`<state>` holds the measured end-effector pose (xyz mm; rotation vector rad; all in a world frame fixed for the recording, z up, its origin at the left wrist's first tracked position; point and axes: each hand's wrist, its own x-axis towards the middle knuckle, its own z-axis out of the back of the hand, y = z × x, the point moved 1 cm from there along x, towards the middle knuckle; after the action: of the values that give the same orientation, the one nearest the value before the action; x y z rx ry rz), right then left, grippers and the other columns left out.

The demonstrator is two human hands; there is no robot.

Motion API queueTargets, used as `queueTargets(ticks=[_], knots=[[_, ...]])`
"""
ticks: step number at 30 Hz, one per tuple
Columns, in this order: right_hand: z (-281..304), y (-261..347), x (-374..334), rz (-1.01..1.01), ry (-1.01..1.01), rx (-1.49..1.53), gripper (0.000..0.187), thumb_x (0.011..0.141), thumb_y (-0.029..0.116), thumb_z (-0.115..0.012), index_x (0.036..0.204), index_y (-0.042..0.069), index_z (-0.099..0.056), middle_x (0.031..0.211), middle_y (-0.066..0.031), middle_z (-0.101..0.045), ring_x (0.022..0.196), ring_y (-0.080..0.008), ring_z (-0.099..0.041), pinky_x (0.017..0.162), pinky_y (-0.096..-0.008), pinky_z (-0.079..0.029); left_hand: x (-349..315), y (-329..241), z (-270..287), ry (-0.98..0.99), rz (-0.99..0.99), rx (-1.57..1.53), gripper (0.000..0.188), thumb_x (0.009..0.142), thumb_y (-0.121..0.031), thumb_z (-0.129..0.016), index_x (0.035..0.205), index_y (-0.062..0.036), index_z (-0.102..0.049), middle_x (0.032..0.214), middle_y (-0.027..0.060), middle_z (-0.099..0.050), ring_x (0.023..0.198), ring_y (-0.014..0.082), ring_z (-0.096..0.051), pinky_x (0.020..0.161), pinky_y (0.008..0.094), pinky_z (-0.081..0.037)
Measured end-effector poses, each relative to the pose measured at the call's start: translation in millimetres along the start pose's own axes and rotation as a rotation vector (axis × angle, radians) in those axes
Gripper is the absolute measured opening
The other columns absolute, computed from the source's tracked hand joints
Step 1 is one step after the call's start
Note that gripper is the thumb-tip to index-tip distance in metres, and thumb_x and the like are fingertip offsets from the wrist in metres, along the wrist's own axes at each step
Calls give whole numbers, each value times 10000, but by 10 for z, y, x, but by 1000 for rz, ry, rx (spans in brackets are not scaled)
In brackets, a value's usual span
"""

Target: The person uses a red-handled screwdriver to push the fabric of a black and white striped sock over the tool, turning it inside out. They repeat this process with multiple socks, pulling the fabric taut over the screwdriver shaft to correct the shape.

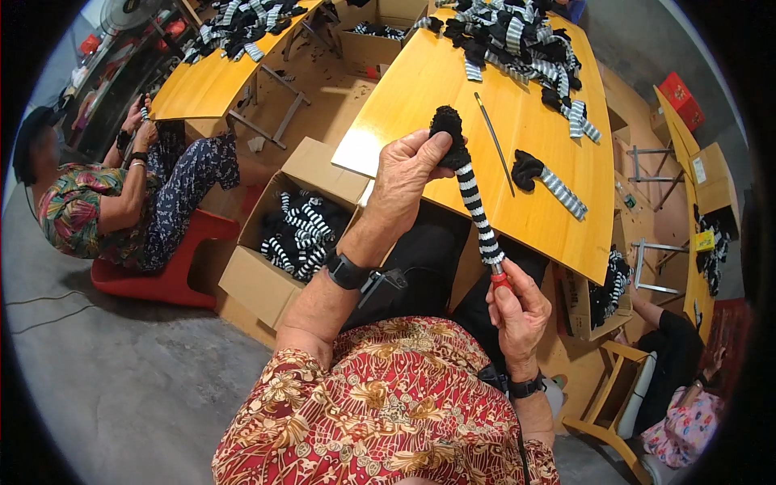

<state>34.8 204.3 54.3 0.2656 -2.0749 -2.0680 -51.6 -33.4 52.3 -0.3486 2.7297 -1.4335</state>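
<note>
Workshop: striped knitwear (517, 40) heaped on yellow table (404, 105), filled cardboard box (259, 279), seated co-worker (105, 194)

Hands: two, left hand (406, 164) and right hand (517, 311). Striped knitted piece (475, 208), held: one. Red handle (500, 280): one. Loose knitted piece (551, 183), lying alone: one. Thin rod (494, 144): one. Yellow tables: three, near table (420, 93), left table (186, 93), right table (677, 125). Co-workers: two, left co-worker (97, 190), right co-worker (683, 428). Cardboard boxes (322, 174): at least four; several partly hidden, total uncertain.
</note>
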Motion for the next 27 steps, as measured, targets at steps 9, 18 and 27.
queueTargets(ticks=[9, 18, 27], knots=[[-63, -32, 62, 143, -137, 154, 343, 917, 99, -614, 1238, -18, -590, 817, -115, -638, 566, -68, -500, 478, -200, -400, -307, 351, -488, 69, 62, -448, 185, 951, -255, -605, 1000, -83, -654, 879, -38, -674, 746, 25, -603, 644, 181, -489], [153, 125, 87, 158, -11, -169, 345, 864, 2, -612, 1209, -5, -612, 837, -45, -616, 594, -56, -489, 506, -199, -386, -204, -22, -138, 159, -40, 60, 331, 922, -229, -650, 1191, -39, -610, 1066, 23, -674, 910, 73, -604, 821, 256, -495], [160, 127, 122, 124, 5, -139, 327, 862, 13, -621, 1189, -2, -627, 819, -55, -636, 586, -60, -510, 508, -195, -407, -46, -55, -95, 121, -50, 95, 207, 927, -205, -645, 1042, -33, -647, 925, 22, -675, 801, 65, -603, 761, 220, -492]])
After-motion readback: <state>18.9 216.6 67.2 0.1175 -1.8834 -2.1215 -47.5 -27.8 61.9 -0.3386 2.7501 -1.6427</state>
